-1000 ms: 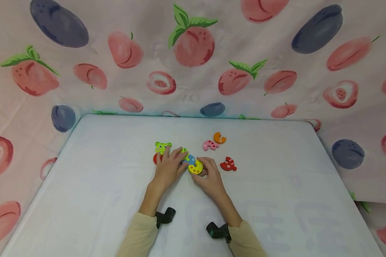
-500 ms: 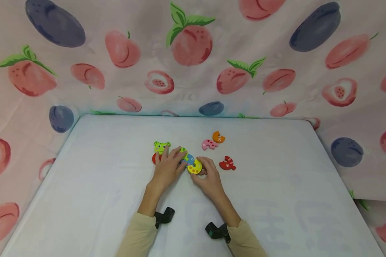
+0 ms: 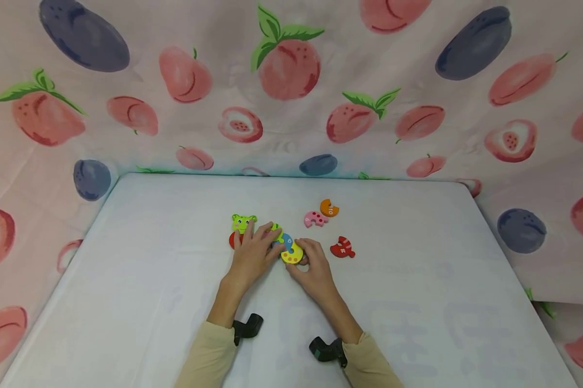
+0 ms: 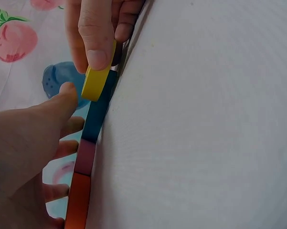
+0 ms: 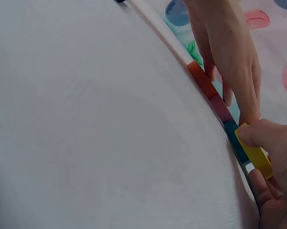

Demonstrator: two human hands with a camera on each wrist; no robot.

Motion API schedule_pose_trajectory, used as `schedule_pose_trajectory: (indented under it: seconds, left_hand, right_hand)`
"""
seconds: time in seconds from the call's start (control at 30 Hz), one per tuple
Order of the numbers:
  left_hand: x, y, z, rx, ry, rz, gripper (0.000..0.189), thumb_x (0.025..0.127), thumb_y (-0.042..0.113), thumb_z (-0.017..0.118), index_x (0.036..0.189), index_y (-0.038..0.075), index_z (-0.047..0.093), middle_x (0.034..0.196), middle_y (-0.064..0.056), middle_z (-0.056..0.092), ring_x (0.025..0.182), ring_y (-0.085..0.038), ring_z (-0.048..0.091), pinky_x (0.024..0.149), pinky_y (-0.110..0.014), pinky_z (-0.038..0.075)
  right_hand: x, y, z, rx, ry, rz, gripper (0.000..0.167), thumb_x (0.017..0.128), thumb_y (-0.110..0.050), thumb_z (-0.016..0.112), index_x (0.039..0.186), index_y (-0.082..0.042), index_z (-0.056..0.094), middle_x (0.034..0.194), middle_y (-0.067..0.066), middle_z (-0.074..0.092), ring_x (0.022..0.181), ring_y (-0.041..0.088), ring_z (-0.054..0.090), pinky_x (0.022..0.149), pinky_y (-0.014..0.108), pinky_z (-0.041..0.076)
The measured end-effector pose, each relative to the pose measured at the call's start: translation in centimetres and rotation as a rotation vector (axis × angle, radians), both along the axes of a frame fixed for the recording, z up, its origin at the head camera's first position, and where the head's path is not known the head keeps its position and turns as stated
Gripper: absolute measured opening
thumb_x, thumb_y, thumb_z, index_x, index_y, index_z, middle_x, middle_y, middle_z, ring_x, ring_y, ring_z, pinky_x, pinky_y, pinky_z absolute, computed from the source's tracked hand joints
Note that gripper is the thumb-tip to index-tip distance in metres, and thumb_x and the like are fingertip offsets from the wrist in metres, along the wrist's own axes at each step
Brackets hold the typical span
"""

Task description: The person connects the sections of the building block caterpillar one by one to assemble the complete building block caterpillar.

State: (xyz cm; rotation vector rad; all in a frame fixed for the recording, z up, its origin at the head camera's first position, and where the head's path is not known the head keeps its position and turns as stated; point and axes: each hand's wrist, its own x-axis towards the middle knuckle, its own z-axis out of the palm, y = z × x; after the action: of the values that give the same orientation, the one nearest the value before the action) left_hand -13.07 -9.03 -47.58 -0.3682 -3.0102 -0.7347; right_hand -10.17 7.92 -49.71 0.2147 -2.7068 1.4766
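My right hand pinches a yellow spotted puzzle piece between thumb and fingers. In the left wrist view that yellow piece sits raised and tilted over the end of the blue piece. My left hand lies with spread fingers over a row of joined pieces, touching them. Around its fingers show a green frog-like head piece, a red piece, a green striped piece and the blue numbered piece. A pink piece in the row shows edge-on; the hand hides some pieces from above.
Three loose pieces lie to the right on the white table: a pink spotted one, an orange one touching or close to it, and a red striped one. A fruit-print cloth hangs behind the table.
With the yellow piece in its fingers, my right hand has shifted very slightly left, toward the blue piece. My left hand stays in place on the row.
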Motion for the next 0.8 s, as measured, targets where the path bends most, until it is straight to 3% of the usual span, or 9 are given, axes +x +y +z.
schedule_pose_trajectory:
  seconds: [0.27,0.53,0.8]
  left_hand:
    - [0.06,0.06,0.05,-0.01,0.005,-0.001,0.055,0.09,0.046,0.063,0.138,0.022,0.054,0.15,-0.006,0.044,0.147,-0.043,0.02,0.114,-0.07,0.011]
    - [-0.05,0.18,0.1,-0.009,0.004,0.005,0.056,0.089,0.045,0.066,0.139,0.022,0.054,0.15,-0.006,0.044,0.147,-0.043,0.021,0.114,-0.071,0.011]
    - [0.17,0.64,0.48,-0.026,-0.009,0.032,0.056,0.087,0.042,0.069,0.138,0.021,0.055,0.149,-0.007,0.046,0.146,-0.044,0.022,0.113,-0.072,0.013]
  right_hand:
    - [-0.02,-0.15,-0.14,0.06,-0.003,-0.01,0.058,0.083,-0.019,0.077,0.135,-0.008,0.054,0.137,0.011,0.049,0.103,0.016,0.054,0.087,0.027,0.054]
    - [0.01,-0.37,0.01,0.176,0.006,-0.029,0.055,0.082,-0.023,0.077,0.132,-0.009,0.058,0.136,0.012,0.052,0.123,0.029,0.047,0.097,0.042,0.052]
    - [0.22,-0.5,0.11,0.21,-0.007,-0.038,0.056,0.082,-0.025,0.077,0.133,-0.009,0.058,0.137,0.012,0.05,0.124,0.03,0.044,0.098,0.044,0.051]
